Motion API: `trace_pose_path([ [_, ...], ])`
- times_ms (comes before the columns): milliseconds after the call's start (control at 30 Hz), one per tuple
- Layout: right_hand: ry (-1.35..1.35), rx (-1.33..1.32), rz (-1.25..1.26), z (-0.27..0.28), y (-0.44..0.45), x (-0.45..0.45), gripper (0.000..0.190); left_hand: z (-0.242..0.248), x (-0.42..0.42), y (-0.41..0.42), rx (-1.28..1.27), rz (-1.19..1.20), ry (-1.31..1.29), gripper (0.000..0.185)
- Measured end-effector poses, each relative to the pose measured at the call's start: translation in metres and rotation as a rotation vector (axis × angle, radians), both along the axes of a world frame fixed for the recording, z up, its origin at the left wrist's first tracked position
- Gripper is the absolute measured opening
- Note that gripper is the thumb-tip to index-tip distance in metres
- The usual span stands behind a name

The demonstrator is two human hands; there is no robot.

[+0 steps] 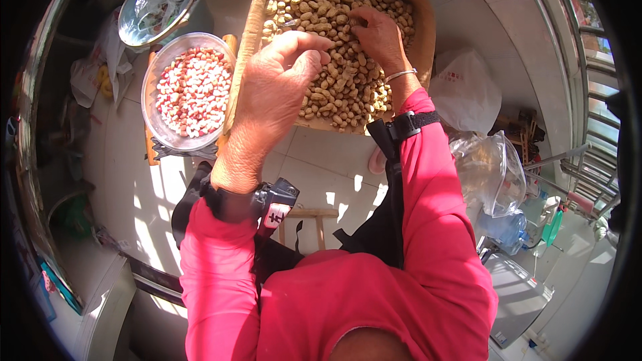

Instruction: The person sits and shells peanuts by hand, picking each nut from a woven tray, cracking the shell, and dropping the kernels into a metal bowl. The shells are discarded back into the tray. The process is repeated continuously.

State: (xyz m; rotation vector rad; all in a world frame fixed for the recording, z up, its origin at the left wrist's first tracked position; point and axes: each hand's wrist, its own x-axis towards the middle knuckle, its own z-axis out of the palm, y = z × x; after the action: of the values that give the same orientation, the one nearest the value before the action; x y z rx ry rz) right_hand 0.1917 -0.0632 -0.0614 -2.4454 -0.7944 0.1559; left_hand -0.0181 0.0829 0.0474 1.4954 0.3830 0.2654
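Note:
Unshelled peanuts (326,15) fill a large tan tray with padded-looking sides (424,35). Above the tray's left side is my left hand (281,72), its thumb and forefinger bent close together. Whether anything sits between those fingertips is unclear. Farther right, my right hand (378,37) reaches down to the peanuts with curled fingers; the fingertips are partly hidden, so a hold cannot be made out. Left of the tray, a clear round plastic bowl (150,105) contains shelled red-and-white peanut kernels (193,93). It rests on a wooden-framed stool (152,145).
A bucket lined with a plastic bag (160,5) stands behind the bowl. White plastic bags (466,90) and a clear bag (489,175) lie to the right, near a blue water bottle (504,228). A small wooden frame (318,215) is between my legs. Window bars (597,65) line the right.

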Motion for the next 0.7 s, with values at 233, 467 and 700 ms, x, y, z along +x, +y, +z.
trace_pose_path([
  [233,1.03,0.95,-0.053,0.068,-0.029,-0.066,0.02,-0.007,0.0,-0.015,-0.045,-0.051,0.023,0.026],
  [467,1.257,1.057,-0.056,0.082,-0.036,-0.117,0.017,-0.018,0.001,-0.039,-0.044,-0.107,-0.054,0.028],
  [700,0.823,0.785,0.017,0.084,-0.048,-0.122,0.021,-0.019,0.009,-0.045,-0.308,-0.067,-0.002,0.021],
])
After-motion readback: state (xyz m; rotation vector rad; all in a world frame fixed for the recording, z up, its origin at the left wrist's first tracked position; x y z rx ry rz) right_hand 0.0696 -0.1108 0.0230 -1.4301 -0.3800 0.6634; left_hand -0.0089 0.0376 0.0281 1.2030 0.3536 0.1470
